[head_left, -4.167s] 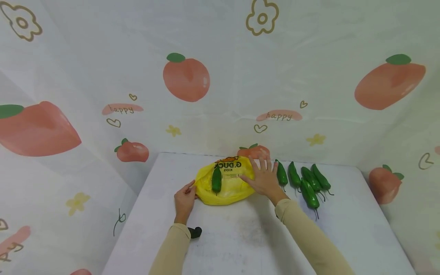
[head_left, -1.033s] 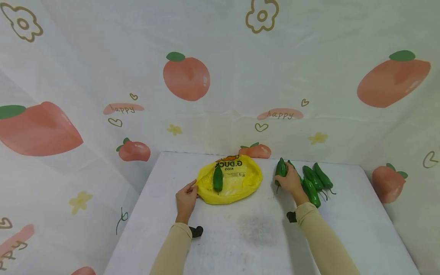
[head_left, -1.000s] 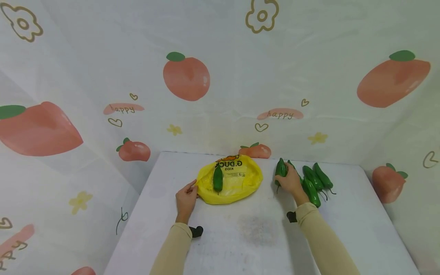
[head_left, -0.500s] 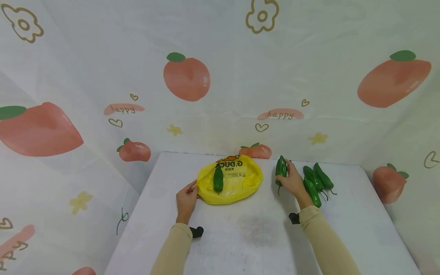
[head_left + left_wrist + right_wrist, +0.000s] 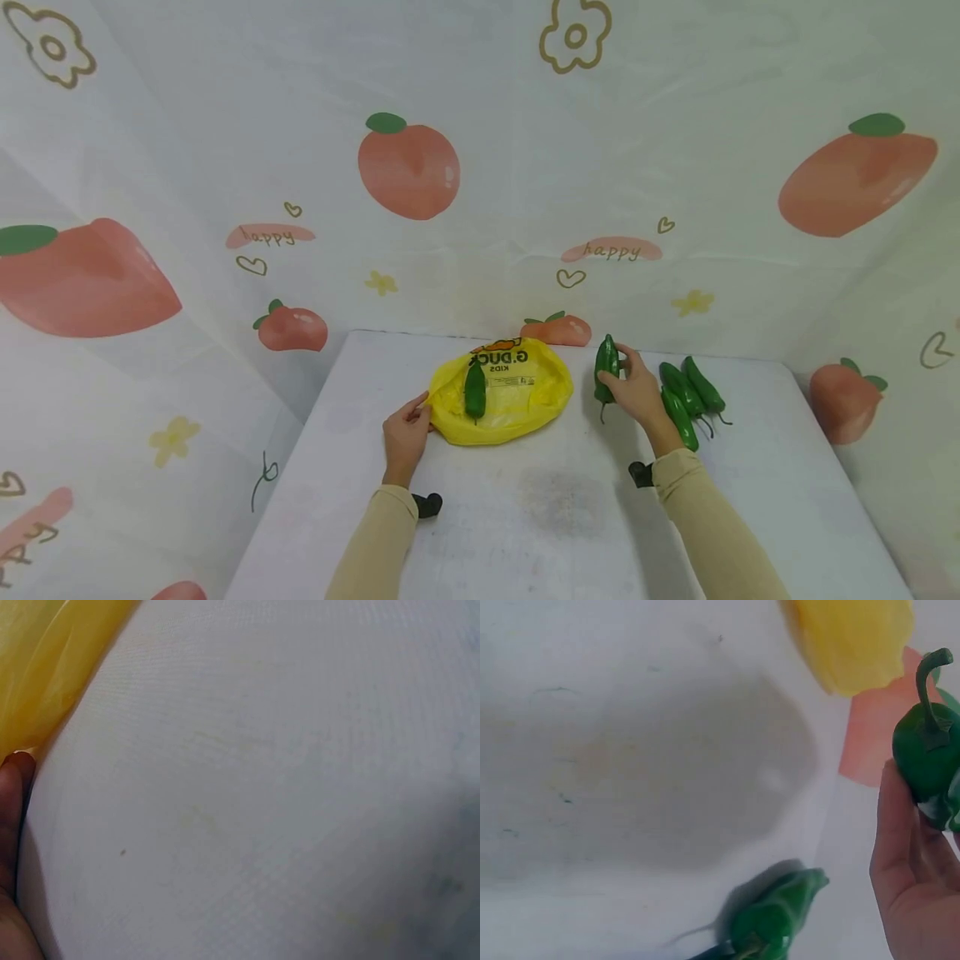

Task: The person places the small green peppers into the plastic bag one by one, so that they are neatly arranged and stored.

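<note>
My left hand (image 5: 406, 440) pinches the left edge of a yellow plastic bag (image 5: 525, 400), printed "G.DUCK KIDS" in mirrored letters. One green pepper (image 5: 475, 392) lies at the bag, stem toward me; I cannot tell whether film covers it. To the right of the bag, my right hand (image 5: 640, 390) holds a green pepper (image 5: 607, 372) between thumb and fingers. The right wrist view shows its curved stem (image 5: 927, 686) and another shiny green part (image 5: 952, 801) against the fingers, possibly a second pepper. The left wrist view catches only fingers (image 5: 10, 817) and the bag's edge (image 5: 56, 667).
Several more green peppers (image 5: 703, 387) lie in a group right of my right hand. The white table (image 5: 510, 533) meets a fruit-printed cloth backdrop (image 5: 480, 275) behind the bag. Black wrist-worn pieces (image 5: 428, 505) show at both sleeves.
Earlier my right hand was spread at the bag's right side. It moved right, took hold of a pepper, and has since shifted it slightly up and left. The left hand kept its place.
</note>
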Demonstrator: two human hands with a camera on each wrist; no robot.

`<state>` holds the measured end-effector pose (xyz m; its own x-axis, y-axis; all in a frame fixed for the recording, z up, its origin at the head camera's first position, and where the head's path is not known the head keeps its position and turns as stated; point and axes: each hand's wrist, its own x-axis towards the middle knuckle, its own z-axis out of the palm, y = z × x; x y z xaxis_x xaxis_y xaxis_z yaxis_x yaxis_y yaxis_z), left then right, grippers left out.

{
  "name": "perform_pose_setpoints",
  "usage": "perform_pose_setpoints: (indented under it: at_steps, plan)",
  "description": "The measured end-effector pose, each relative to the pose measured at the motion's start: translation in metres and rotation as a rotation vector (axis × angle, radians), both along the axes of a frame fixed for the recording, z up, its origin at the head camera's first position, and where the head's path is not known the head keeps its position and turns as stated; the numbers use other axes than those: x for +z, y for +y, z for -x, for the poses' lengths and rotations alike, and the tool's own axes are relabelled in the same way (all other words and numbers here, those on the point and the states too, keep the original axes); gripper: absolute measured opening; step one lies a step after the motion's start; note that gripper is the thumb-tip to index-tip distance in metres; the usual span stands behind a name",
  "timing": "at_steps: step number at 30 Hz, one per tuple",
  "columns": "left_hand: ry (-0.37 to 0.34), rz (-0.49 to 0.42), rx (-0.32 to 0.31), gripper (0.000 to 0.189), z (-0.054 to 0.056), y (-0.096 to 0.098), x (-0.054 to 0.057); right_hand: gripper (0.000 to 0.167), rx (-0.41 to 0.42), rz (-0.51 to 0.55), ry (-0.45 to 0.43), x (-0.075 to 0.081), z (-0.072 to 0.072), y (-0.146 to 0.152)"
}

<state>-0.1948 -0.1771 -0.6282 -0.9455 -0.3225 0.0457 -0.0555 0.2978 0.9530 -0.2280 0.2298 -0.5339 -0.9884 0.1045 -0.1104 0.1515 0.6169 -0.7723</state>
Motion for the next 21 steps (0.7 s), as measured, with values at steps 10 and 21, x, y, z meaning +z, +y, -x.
perform_pose_setpoints:
  at_steps: [10, 21]
  plan:
    - [0.012, 0.002, 0.003, 0.029, 0.001, -0.001, 0.000, 0.066, 0.002, 0.032, 0.077, 0.013, 0.001, -0.006]
    - [0.012, -0.019, -0.006, 0.030, 0.001, -0.002, -0.004, 0.070, 0.051, 0.011, 0.034, 0.024, 0.004, -0.012]
